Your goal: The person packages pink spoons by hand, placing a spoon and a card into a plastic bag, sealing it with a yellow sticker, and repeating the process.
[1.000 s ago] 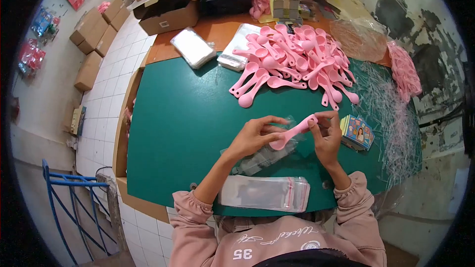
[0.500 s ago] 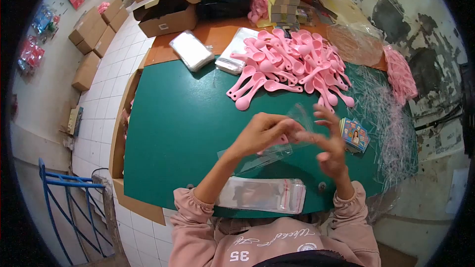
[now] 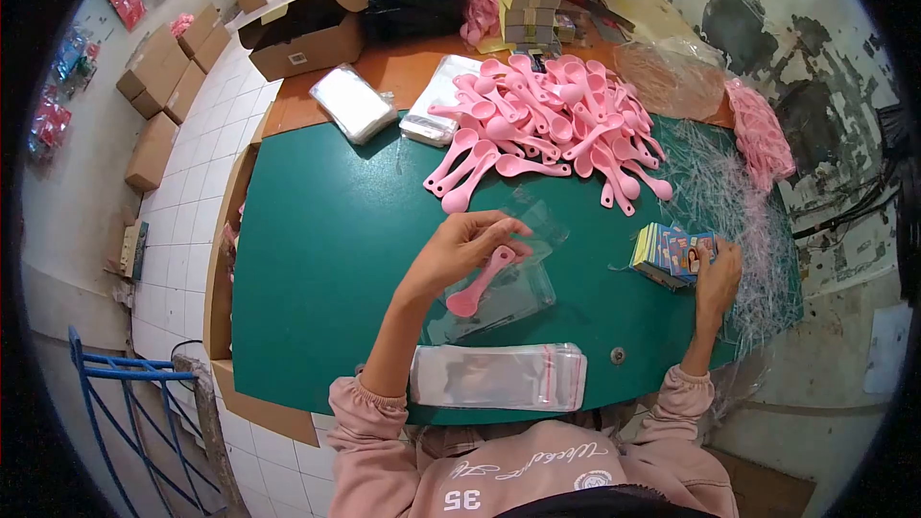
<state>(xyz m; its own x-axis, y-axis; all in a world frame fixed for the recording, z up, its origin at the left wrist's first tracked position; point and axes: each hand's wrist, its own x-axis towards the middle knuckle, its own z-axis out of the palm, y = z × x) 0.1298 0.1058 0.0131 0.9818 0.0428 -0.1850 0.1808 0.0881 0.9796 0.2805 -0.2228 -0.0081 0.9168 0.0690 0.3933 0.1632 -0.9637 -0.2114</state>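
Observation:
My left hand [image 3: 472,245], its fingers closed, pinches a clear plastic bag [image 3: 518,293] above the green table. A pink spoon [image 3: 477,286] hangs under those fingers with its holed handle end up; it appears to lie inside the bag, though I cannot be sure. To the right, my right hand [image 3: 720,278] has its fingertips on a small printed card [image 3: 693,251] at the top of a card stack [image 3: 654,254]. Nearest my body lies a pile of flat clear bags [image 3: 484,377] with sealing strips at their right end.
A heap of pink spoons [image 3: 566,120] covers the table's [image 3: 317,259] far side. Two packs of clear bags [image 3: 353,104] lie left of it. Clear plastic strips [image 3: 734,230] litter the right edge. Behind stand an open carton [image 3: 307,43] and banded card stacks [image 3: 530,5].
My right hand has moved from beside the left hand out to the card stack on the right. The spoon at my left hand now shows more fully. The view has shifted slightly.

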